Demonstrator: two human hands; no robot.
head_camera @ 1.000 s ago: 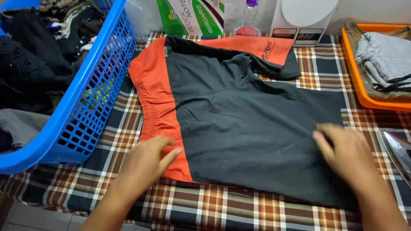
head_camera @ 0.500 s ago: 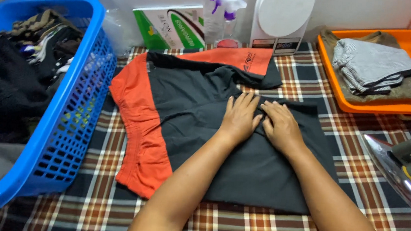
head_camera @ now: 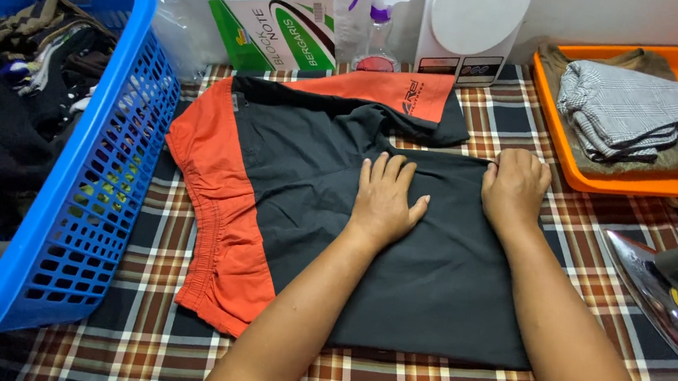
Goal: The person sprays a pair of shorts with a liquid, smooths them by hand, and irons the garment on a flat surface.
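A pair of dark grey shorts with an orange waistband (head_camera: 307, 179) lies flat on the plaid-covered table (head_camera: 137, 344). My left hand (head_camera: 385, 199) presses palm down on the middle of the dark fabric, fingers together and pointing away from me. My right hand (head_camera: 513, 188) is curled at the shorts' far right edge, its fingers pinching the hem there. An orange leg panel is folded over at the top of the garment.
A blue laundry basket (head_camera: 101, 194) full of dark clothes stands at the left. An orange tray (head_camera: 642, 180) with folded grey and olive garments sits at the right. An iron (head_camera: 674, 285) lies near the right edge. A spray bottle (head_camera: 380, 22), a green box (head_camera: 275, 34) and a white object line the back wall.
My hands went from the shorts' outer sides to the middle. The right hand has since slid out to the right hem while the left stays flat on the fabric.
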